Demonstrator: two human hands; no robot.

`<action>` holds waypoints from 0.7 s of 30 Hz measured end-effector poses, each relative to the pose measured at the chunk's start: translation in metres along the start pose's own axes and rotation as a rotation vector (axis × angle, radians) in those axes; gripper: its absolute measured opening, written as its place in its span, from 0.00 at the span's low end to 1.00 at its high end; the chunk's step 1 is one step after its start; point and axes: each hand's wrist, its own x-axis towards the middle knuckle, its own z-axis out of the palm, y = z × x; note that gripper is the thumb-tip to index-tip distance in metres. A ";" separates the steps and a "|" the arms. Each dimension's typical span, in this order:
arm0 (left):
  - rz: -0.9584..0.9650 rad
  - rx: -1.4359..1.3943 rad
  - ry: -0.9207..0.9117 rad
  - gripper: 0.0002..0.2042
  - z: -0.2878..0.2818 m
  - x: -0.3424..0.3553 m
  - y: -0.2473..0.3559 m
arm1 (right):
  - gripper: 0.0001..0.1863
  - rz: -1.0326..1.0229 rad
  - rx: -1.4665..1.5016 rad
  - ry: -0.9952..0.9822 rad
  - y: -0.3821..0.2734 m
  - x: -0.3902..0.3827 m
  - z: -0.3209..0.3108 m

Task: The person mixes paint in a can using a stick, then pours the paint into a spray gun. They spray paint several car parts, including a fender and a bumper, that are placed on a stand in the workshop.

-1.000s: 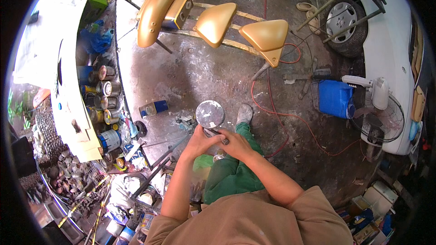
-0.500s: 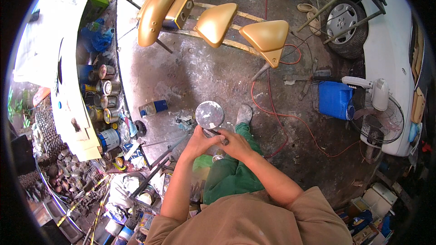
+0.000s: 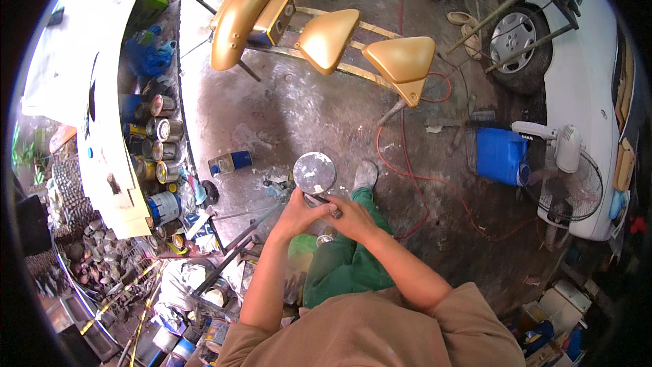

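Note:
Both my hands are closed together in front of my body on a paint spray gun, whose round grey cup lid (image 3: 314,172) is flecked with white. My left hand (image 3: 299,213) grips just below the cup. My right hand (image 3: 350,215) wraps the gun from the other side, a dark end showing by its fingers; most of the gun's body is hidden. Farther out, gold-painted parts rest on a metal rack: a curved fender (image 3: 239,27) and two rounded side panels, the middle panel (image 3: 328,39) and the right panel (image 3: 401,58). A gold-spattered rectangular tin (image 3: 275,20) stands beside the fender.
Red hose (image 3: 407,156) runs over the stained floor to my right. There stand a blue jerrycan (image 3: 501,156), a fan (image 3: 567,163) and a white car (image 3: 584,95). Paint cans (image 3: 165,129) line the left; a clear bottle with a blue label (image 3: 231,162) lies nearby.
The view has shifted slightly, so the rack and gold parts appear a little farther right. Both hands keep the same hold on the spray gun.

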 end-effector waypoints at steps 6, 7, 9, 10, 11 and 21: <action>-0.026 0.093 0.047 0.48 -0.001 -0.007 0.045 | 0.31 0.036 -0.009 -0.033 0.012 0.008 0.004; 0.074 0.076 0.058 0.48 -0.002 -0.007 0.044 | 0.31 0.057 0.010 -0.032 0.004 0.009 0.001; 0.253 -0.107 0.239 0.41 0.002 -0.004 0.012 | 0.31 0.082 0.038 -0.010 -0.014 0.013 -0.001; 0.315 -0.142 0.415 0.36 0.009 -0.006 0.003 | 0.31 0.014 0.155 0.114 -0.012 0.015 0.004; 0.368 -0.183 0.595 0.32 0.017 -0.007 -0.013 | 0.30 0.027 0.139 0.126 -0.017 0.020 0.007; 0.079 -1.110 0.141 0.13 0.073 0.007 -0.035 | 0.23 0.120 0.372 0.200 -0.058 0.093 -0.001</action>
